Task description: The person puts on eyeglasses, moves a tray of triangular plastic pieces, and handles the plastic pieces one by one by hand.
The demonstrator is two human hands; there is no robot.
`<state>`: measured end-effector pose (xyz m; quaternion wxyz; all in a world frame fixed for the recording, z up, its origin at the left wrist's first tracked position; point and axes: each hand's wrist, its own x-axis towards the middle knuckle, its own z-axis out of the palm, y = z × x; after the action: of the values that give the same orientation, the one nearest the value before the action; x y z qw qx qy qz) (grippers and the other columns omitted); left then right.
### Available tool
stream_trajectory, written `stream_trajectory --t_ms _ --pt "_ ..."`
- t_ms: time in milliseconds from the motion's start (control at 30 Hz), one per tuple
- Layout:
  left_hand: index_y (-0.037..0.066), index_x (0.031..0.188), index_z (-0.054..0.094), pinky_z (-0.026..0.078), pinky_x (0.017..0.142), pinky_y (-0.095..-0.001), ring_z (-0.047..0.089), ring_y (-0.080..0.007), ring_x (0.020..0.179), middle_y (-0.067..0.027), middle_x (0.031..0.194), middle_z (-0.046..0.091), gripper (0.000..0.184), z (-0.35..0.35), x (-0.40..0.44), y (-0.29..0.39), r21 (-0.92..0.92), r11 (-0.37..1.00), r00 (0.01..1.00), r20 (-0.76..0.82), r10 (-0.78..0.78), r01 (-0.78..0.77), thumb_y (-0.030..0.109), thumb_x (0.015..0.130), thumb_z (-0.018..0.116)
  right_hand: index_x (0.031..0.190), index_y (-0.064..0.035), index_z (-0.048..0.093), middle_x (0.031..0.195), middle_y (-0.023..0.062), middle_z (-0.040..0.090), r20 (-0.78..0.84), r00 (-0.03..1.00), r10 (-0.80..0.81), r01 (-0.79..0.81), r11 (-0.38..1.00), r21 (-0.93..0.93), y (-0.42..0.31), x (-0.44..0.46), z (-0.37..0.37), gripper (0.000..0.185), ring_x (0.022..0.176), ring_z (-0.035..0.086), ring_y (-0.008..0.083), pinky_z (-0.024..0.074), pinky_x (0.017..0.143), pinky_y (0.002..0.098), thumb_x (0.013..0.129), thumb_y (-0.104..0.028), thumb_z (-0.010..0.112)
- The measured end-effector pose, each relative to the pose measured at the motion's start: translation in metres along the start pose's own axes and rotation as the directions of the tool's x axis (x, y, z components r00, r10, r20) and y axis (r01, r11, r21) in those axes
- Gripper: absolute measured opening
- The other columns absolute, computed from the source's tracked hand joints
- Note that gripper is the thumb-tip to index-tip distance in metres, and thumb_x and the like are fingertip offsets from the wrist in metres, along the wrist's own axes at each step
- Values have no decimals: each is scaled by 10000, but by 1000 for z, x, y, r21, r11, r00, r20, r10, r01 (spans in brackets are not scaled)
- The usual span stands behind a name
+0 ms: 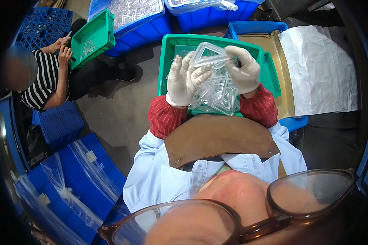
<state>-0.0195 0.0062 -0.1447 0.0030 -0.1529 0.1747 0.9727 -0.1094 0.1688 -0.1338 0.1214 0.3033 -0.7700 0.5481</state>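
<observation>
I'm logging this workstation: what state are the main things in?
Triangle: held up over green tray
Right hand: gloved, closed on triangle
Left hand: gloved, open
Green tray: holding jumbled clear pieces
Co-worker's tray: few pieces inside
Blue bin beside it: lined, holding pieces
Paper: creased
Glasses: worn

White gloves (178, 93) cover the left hand (185, 81) and right hand (245, 69), and just behind each sits a bunched dark red cuff (164, 117) with thin pale stripes. Farther back from the hands come a light blue collared shirt (146, 173), a brown panel (221, 136) with 2 round studs (177, 160) near its corners, and glasses (265, 229) with glossy brown frames and 2 clear lenses.
</observation>
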Motion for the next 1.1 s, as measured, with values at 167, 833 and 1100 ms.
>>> stream_trajectory --t_ms 167,833,1100 --pt "-21 1228 443 528 758 -328 619 -207 889 -125 1012 610 376 -5 0 -6 367 909 966 -84 244 -198 159 909 529 1005 -66 621 887 70 647 158 981 -112 82 979 186 8 -10 9 333 718 606 136 495 648 239 703 75 617" --pt "54 1054 513 499 819 -386 597 -225 911 -116 994 603 217 -21 14 -30 109 977 978 -77 192 -183 204 905 564 819 -44 563 643 -56 494 349 769 536 -637 596 489 5 -21 14 131 524 410 5 330 443 175 837 -126 664" --pt "85 940 550 488 680 -250 551 -107 742 13 785 549 295 -16 14 -35 62 969 955 -163 247 -240 377 920 517 1066 3 572 933 51 612 681 704 204 -630 623 465 12 -30 9 351 834 547 80 456 743 239 873 -285 632"
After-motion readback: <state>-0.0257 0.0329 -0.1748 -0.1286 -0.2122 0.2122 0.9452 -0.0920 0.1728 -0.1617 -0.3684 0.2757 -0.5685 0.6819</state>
